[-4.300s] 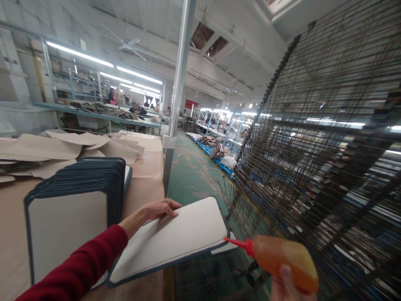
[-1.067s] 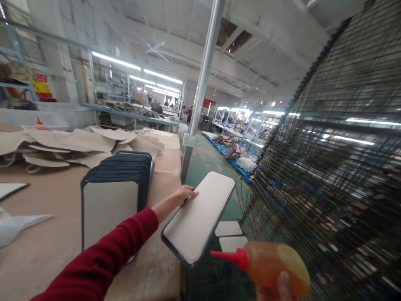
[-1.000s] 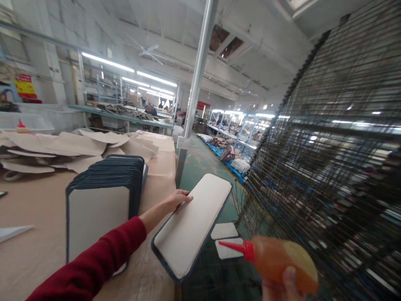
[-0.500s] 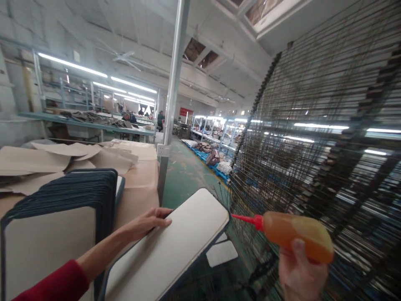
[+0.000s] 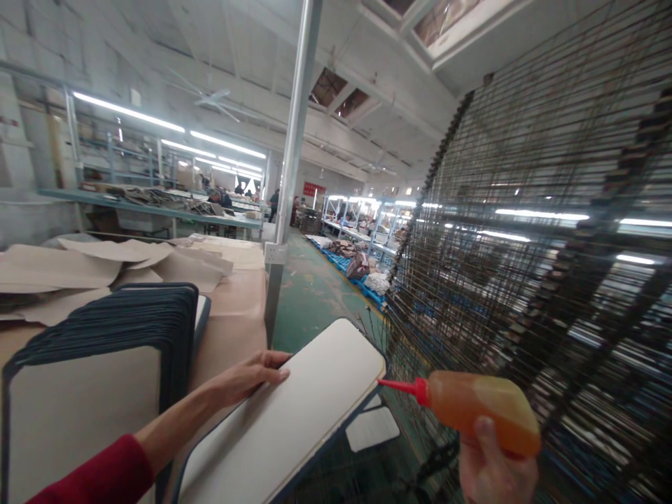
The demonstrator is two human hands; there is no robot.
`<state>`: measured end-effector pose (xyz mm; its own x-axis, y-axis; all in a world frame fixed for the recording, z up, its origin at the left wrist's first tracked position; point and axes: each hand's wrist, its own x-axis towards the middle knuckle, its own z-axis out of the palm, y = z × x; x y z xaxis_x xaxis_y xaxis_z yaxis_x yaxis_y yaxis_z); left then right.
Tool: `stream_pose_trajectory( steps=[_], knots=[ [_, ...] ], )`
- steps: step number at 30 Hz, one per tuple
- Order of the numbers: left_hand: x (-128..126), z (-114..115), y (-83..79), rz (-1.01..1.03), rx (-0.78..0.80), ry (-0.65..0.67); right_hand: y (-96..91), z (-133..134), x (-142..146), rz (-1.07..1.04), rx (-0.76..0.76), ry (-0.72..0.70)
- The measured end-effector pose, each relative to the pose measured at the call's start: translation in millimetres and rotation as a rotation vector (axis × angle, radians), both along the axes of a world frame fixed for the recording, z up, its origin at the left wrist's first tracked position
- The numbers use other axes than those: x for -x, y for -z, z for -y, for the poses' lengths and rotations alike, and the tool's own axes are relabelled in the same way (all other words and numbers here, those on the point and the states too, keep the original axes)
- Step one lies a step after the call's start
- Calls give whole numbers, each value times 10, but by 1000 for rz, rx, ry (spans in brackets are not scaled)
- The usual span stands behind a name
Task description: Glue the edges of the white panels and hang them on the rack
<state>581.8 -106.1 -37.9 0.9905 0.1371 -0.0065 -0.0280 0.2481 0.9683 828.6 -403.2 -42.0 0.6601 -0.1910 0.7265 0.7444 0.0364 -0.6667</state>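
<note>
My left hand (image 5: 262, 373) grips the far-left edge of a white panel (image 5: 309, 399) with rounded corners and a dark blue border, thumb on top and the other fingers partly hidden. The panel lies tilted in front of me, its lower end out of frame. In my right hand (image 5: 493, 458) is a squeeze bottle (image 5: 483, 409) of amber liquid, probably glue, lying nearly level. Its red nozzle (image 5: 404, 386) points left, the tip at the panel's right edge near the upper corner. A thin yellowish line runs along that edge.
On the left table, a stack of blue-edged panels (image 5: 84, 413) stands before loose beige sheets (image 5: 63, 269). A metal post (image 5: 291, 133) rises at the table's corner. Tall wire racks (image 5: 525, 245) fill the right side. A white piece (image 5: 372, 428) lies low beyond the panel.
My right hand has brought the bottle left and slightly down, so the nozzle tip has slid from the panel's corner along its right edge. My left hand keeps its hold.
</note>
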Motion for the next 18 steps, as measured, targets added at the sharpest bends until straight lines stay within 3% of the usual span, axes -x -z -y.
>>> stream_pose_trajectory(
  steps=[4, 8, 10, 13, 16, 18],
  knots=[
    [-26, -17, 8, -6, 0, -34, 354, -163, 249, -272, -117, -220],
    [-122, 4, 34, -10, -18, -166, 564, -278, 519, -432, -105, -305],
    [-207, 44, 55, -18, -43, -274, 493, -360, 597, -449, -160, -321],
    [-322, 130, 80, -33, -72, -379, 221, -515, 588, -390, -295, -401],
    [-363, 213, 71, -9, -58, -302, -25, -631, 464, -401, -358, -459],
    [-357, 246, 48, 21, -39, -216, -85, -657, 373, -431, -386, -444]
  ],
)
